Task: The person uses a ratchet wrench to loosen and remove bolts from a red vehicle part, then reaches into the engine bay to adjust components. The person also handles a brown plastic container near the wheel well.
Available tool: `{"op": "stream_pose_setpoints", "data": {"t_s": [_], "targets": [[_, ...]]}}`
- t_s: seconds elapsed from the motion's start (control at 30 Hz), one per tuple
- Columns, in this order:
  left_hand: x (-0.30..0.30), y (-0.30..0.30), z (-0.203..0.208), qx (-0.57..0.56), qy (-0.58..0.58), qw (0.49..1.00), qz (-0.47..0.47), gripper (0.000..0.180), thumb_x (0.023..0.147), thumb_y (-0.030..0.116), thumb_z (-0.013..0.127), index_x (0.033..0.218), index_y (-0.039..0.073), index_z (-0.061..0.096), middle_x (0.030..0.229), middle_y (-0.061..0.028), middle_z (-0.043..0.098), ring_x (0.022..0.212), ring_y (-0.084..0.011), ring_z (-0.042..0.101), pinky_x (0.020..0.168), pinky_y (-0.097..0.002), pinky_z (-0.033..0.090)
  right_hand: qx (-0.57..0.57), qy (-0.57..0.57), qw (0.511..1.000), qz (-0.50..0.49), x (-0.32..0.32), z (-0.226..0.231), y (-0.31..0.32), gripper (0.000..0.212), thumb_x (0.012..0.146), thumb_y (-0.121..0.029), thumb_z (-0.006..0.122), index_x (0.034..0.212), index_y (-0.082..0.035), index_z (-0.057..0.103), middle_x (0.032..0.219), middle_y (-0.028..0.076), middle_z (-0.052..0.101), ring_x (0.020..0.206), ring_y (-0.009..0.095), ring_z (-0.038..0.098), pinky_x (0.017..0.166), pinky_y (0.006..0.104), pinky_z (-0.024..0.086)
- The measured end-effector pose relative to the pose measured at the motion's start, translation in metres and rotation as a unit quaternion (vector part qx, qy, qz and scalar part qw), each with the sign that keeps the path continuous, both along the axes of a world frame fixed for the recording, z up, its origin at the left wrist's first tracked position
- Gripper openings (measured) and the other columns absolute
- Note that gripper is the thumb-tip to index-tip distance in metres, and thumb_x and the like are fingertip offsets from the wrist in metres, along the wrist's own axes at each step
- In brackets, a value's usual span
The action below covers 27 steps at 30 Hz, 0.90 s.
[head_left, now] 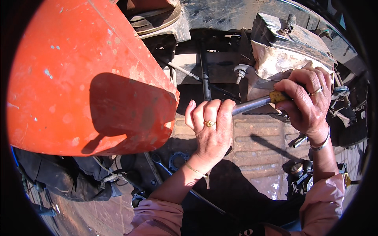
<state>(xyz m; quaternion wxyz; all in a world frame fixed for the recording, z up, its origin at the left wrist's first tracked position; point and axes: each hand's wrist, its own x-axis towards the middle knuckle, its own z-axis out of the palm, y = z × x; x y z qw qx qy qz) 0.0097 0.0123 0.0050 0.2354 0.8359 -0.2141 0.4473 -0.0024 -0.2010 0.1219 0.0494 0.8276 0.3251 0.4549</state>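
Observation:
Both my hands are on a socket wrench [252,105] with a steel bar and a yellow band near its end. My left hand [210,128] is closed around the wrench's head end. My right hand [305,94] grips the other end, its fingers curled over the yellow band. From beside my left fingers, a dark extension bar [205,80] runs away into the frame of the machine; its far end is lost in shadow. Just beyond the wrench, a bolt with a washer [240,72] sticks out near a dusty, pale-sided box [281,59].
A large orange body panel [78,78] fills the left side. Below my hands lies a ribbed metal footplate [256,145]. A combination spanner [162,164] and a bluish metal ring [178,159] lie near my left forearm. Dark mechanical parts [299,179] stand by my right forearm.

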Motion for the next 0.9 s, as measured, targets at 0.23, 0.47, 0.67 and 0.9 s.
{"op": "stream_pose_setpoints", "data": {"t_s": [0.23,0.47,0.67,0.9], "targets": [[0.001,0.003,0.002,0.013,-0.008,1.000,0.001,0.039,0.078,0.005,0.066,0.115,0.015,0.060,0.106,-0.0022,0.052,0.105,-0.0216,0.051,0.110,-0.0514,0.024,0.022,-0.014,0.999,-0.023,-0.003,-0.017,0.002,0.036,0.080,-0.046,0.067,0.097,-0.015,0.070,0.091,0.003,0.060,0.086,0.023,0.060,0.081,0.0398,0.043],[0.003,0.002,0.001,0.012,-0.023,1.000,-0.005,0.037,0.077,-0.002,0.063,0.111,0.012,0.062,0.103,-0.0043,0.055,0.102,-0.0246,0.052,0.108,-0.0507,0.024,0.048,-0.020,0.998,-0.036,-0.004,-0.027,-0.003,0.034,0.079,-0.045,0.068,0.097,-0.016,0.071,0.093,0.002,0.061,0.089,0.024,0.060,0.084,0.0417,0.044],[0.003,0.004,-0.001,0.025,-0.007,1.000,0.005,0.040,0.078,0.007,0.067,0.116,0.017,0.060,0.107,-0.0003,0.053,0.107,-0.0210,0.050,0.110,-0.0510,0.023,0.097,-0.003,0.995,-0.030,-0.007,-0.033,0.001,0.035,0.076,-0.042,0.072,0.098,-0.015,0.072,0.095,0.003,0.062,0.091,0.025,0.061,0.087,0.0424,0.045],[0.003,0.005,0.000,0.038,-0.016,0.999,-0.003,0.038,0.077,0.000,0.063,0.112,0.014,0.062,0.104,-0.0028,0.054,0.105,-0.0233,0.051,0.109,-0.0501,0.024,0.128,-0.040,0.990,-0.034,-0.007,-0.048,0.003,0.034,0.076,-0.043,0.072,0.094,-0.013,0.074,0.097,0.004,0.064,0.094,0.025,0.062,0.086,0.0431,0.048]]}}
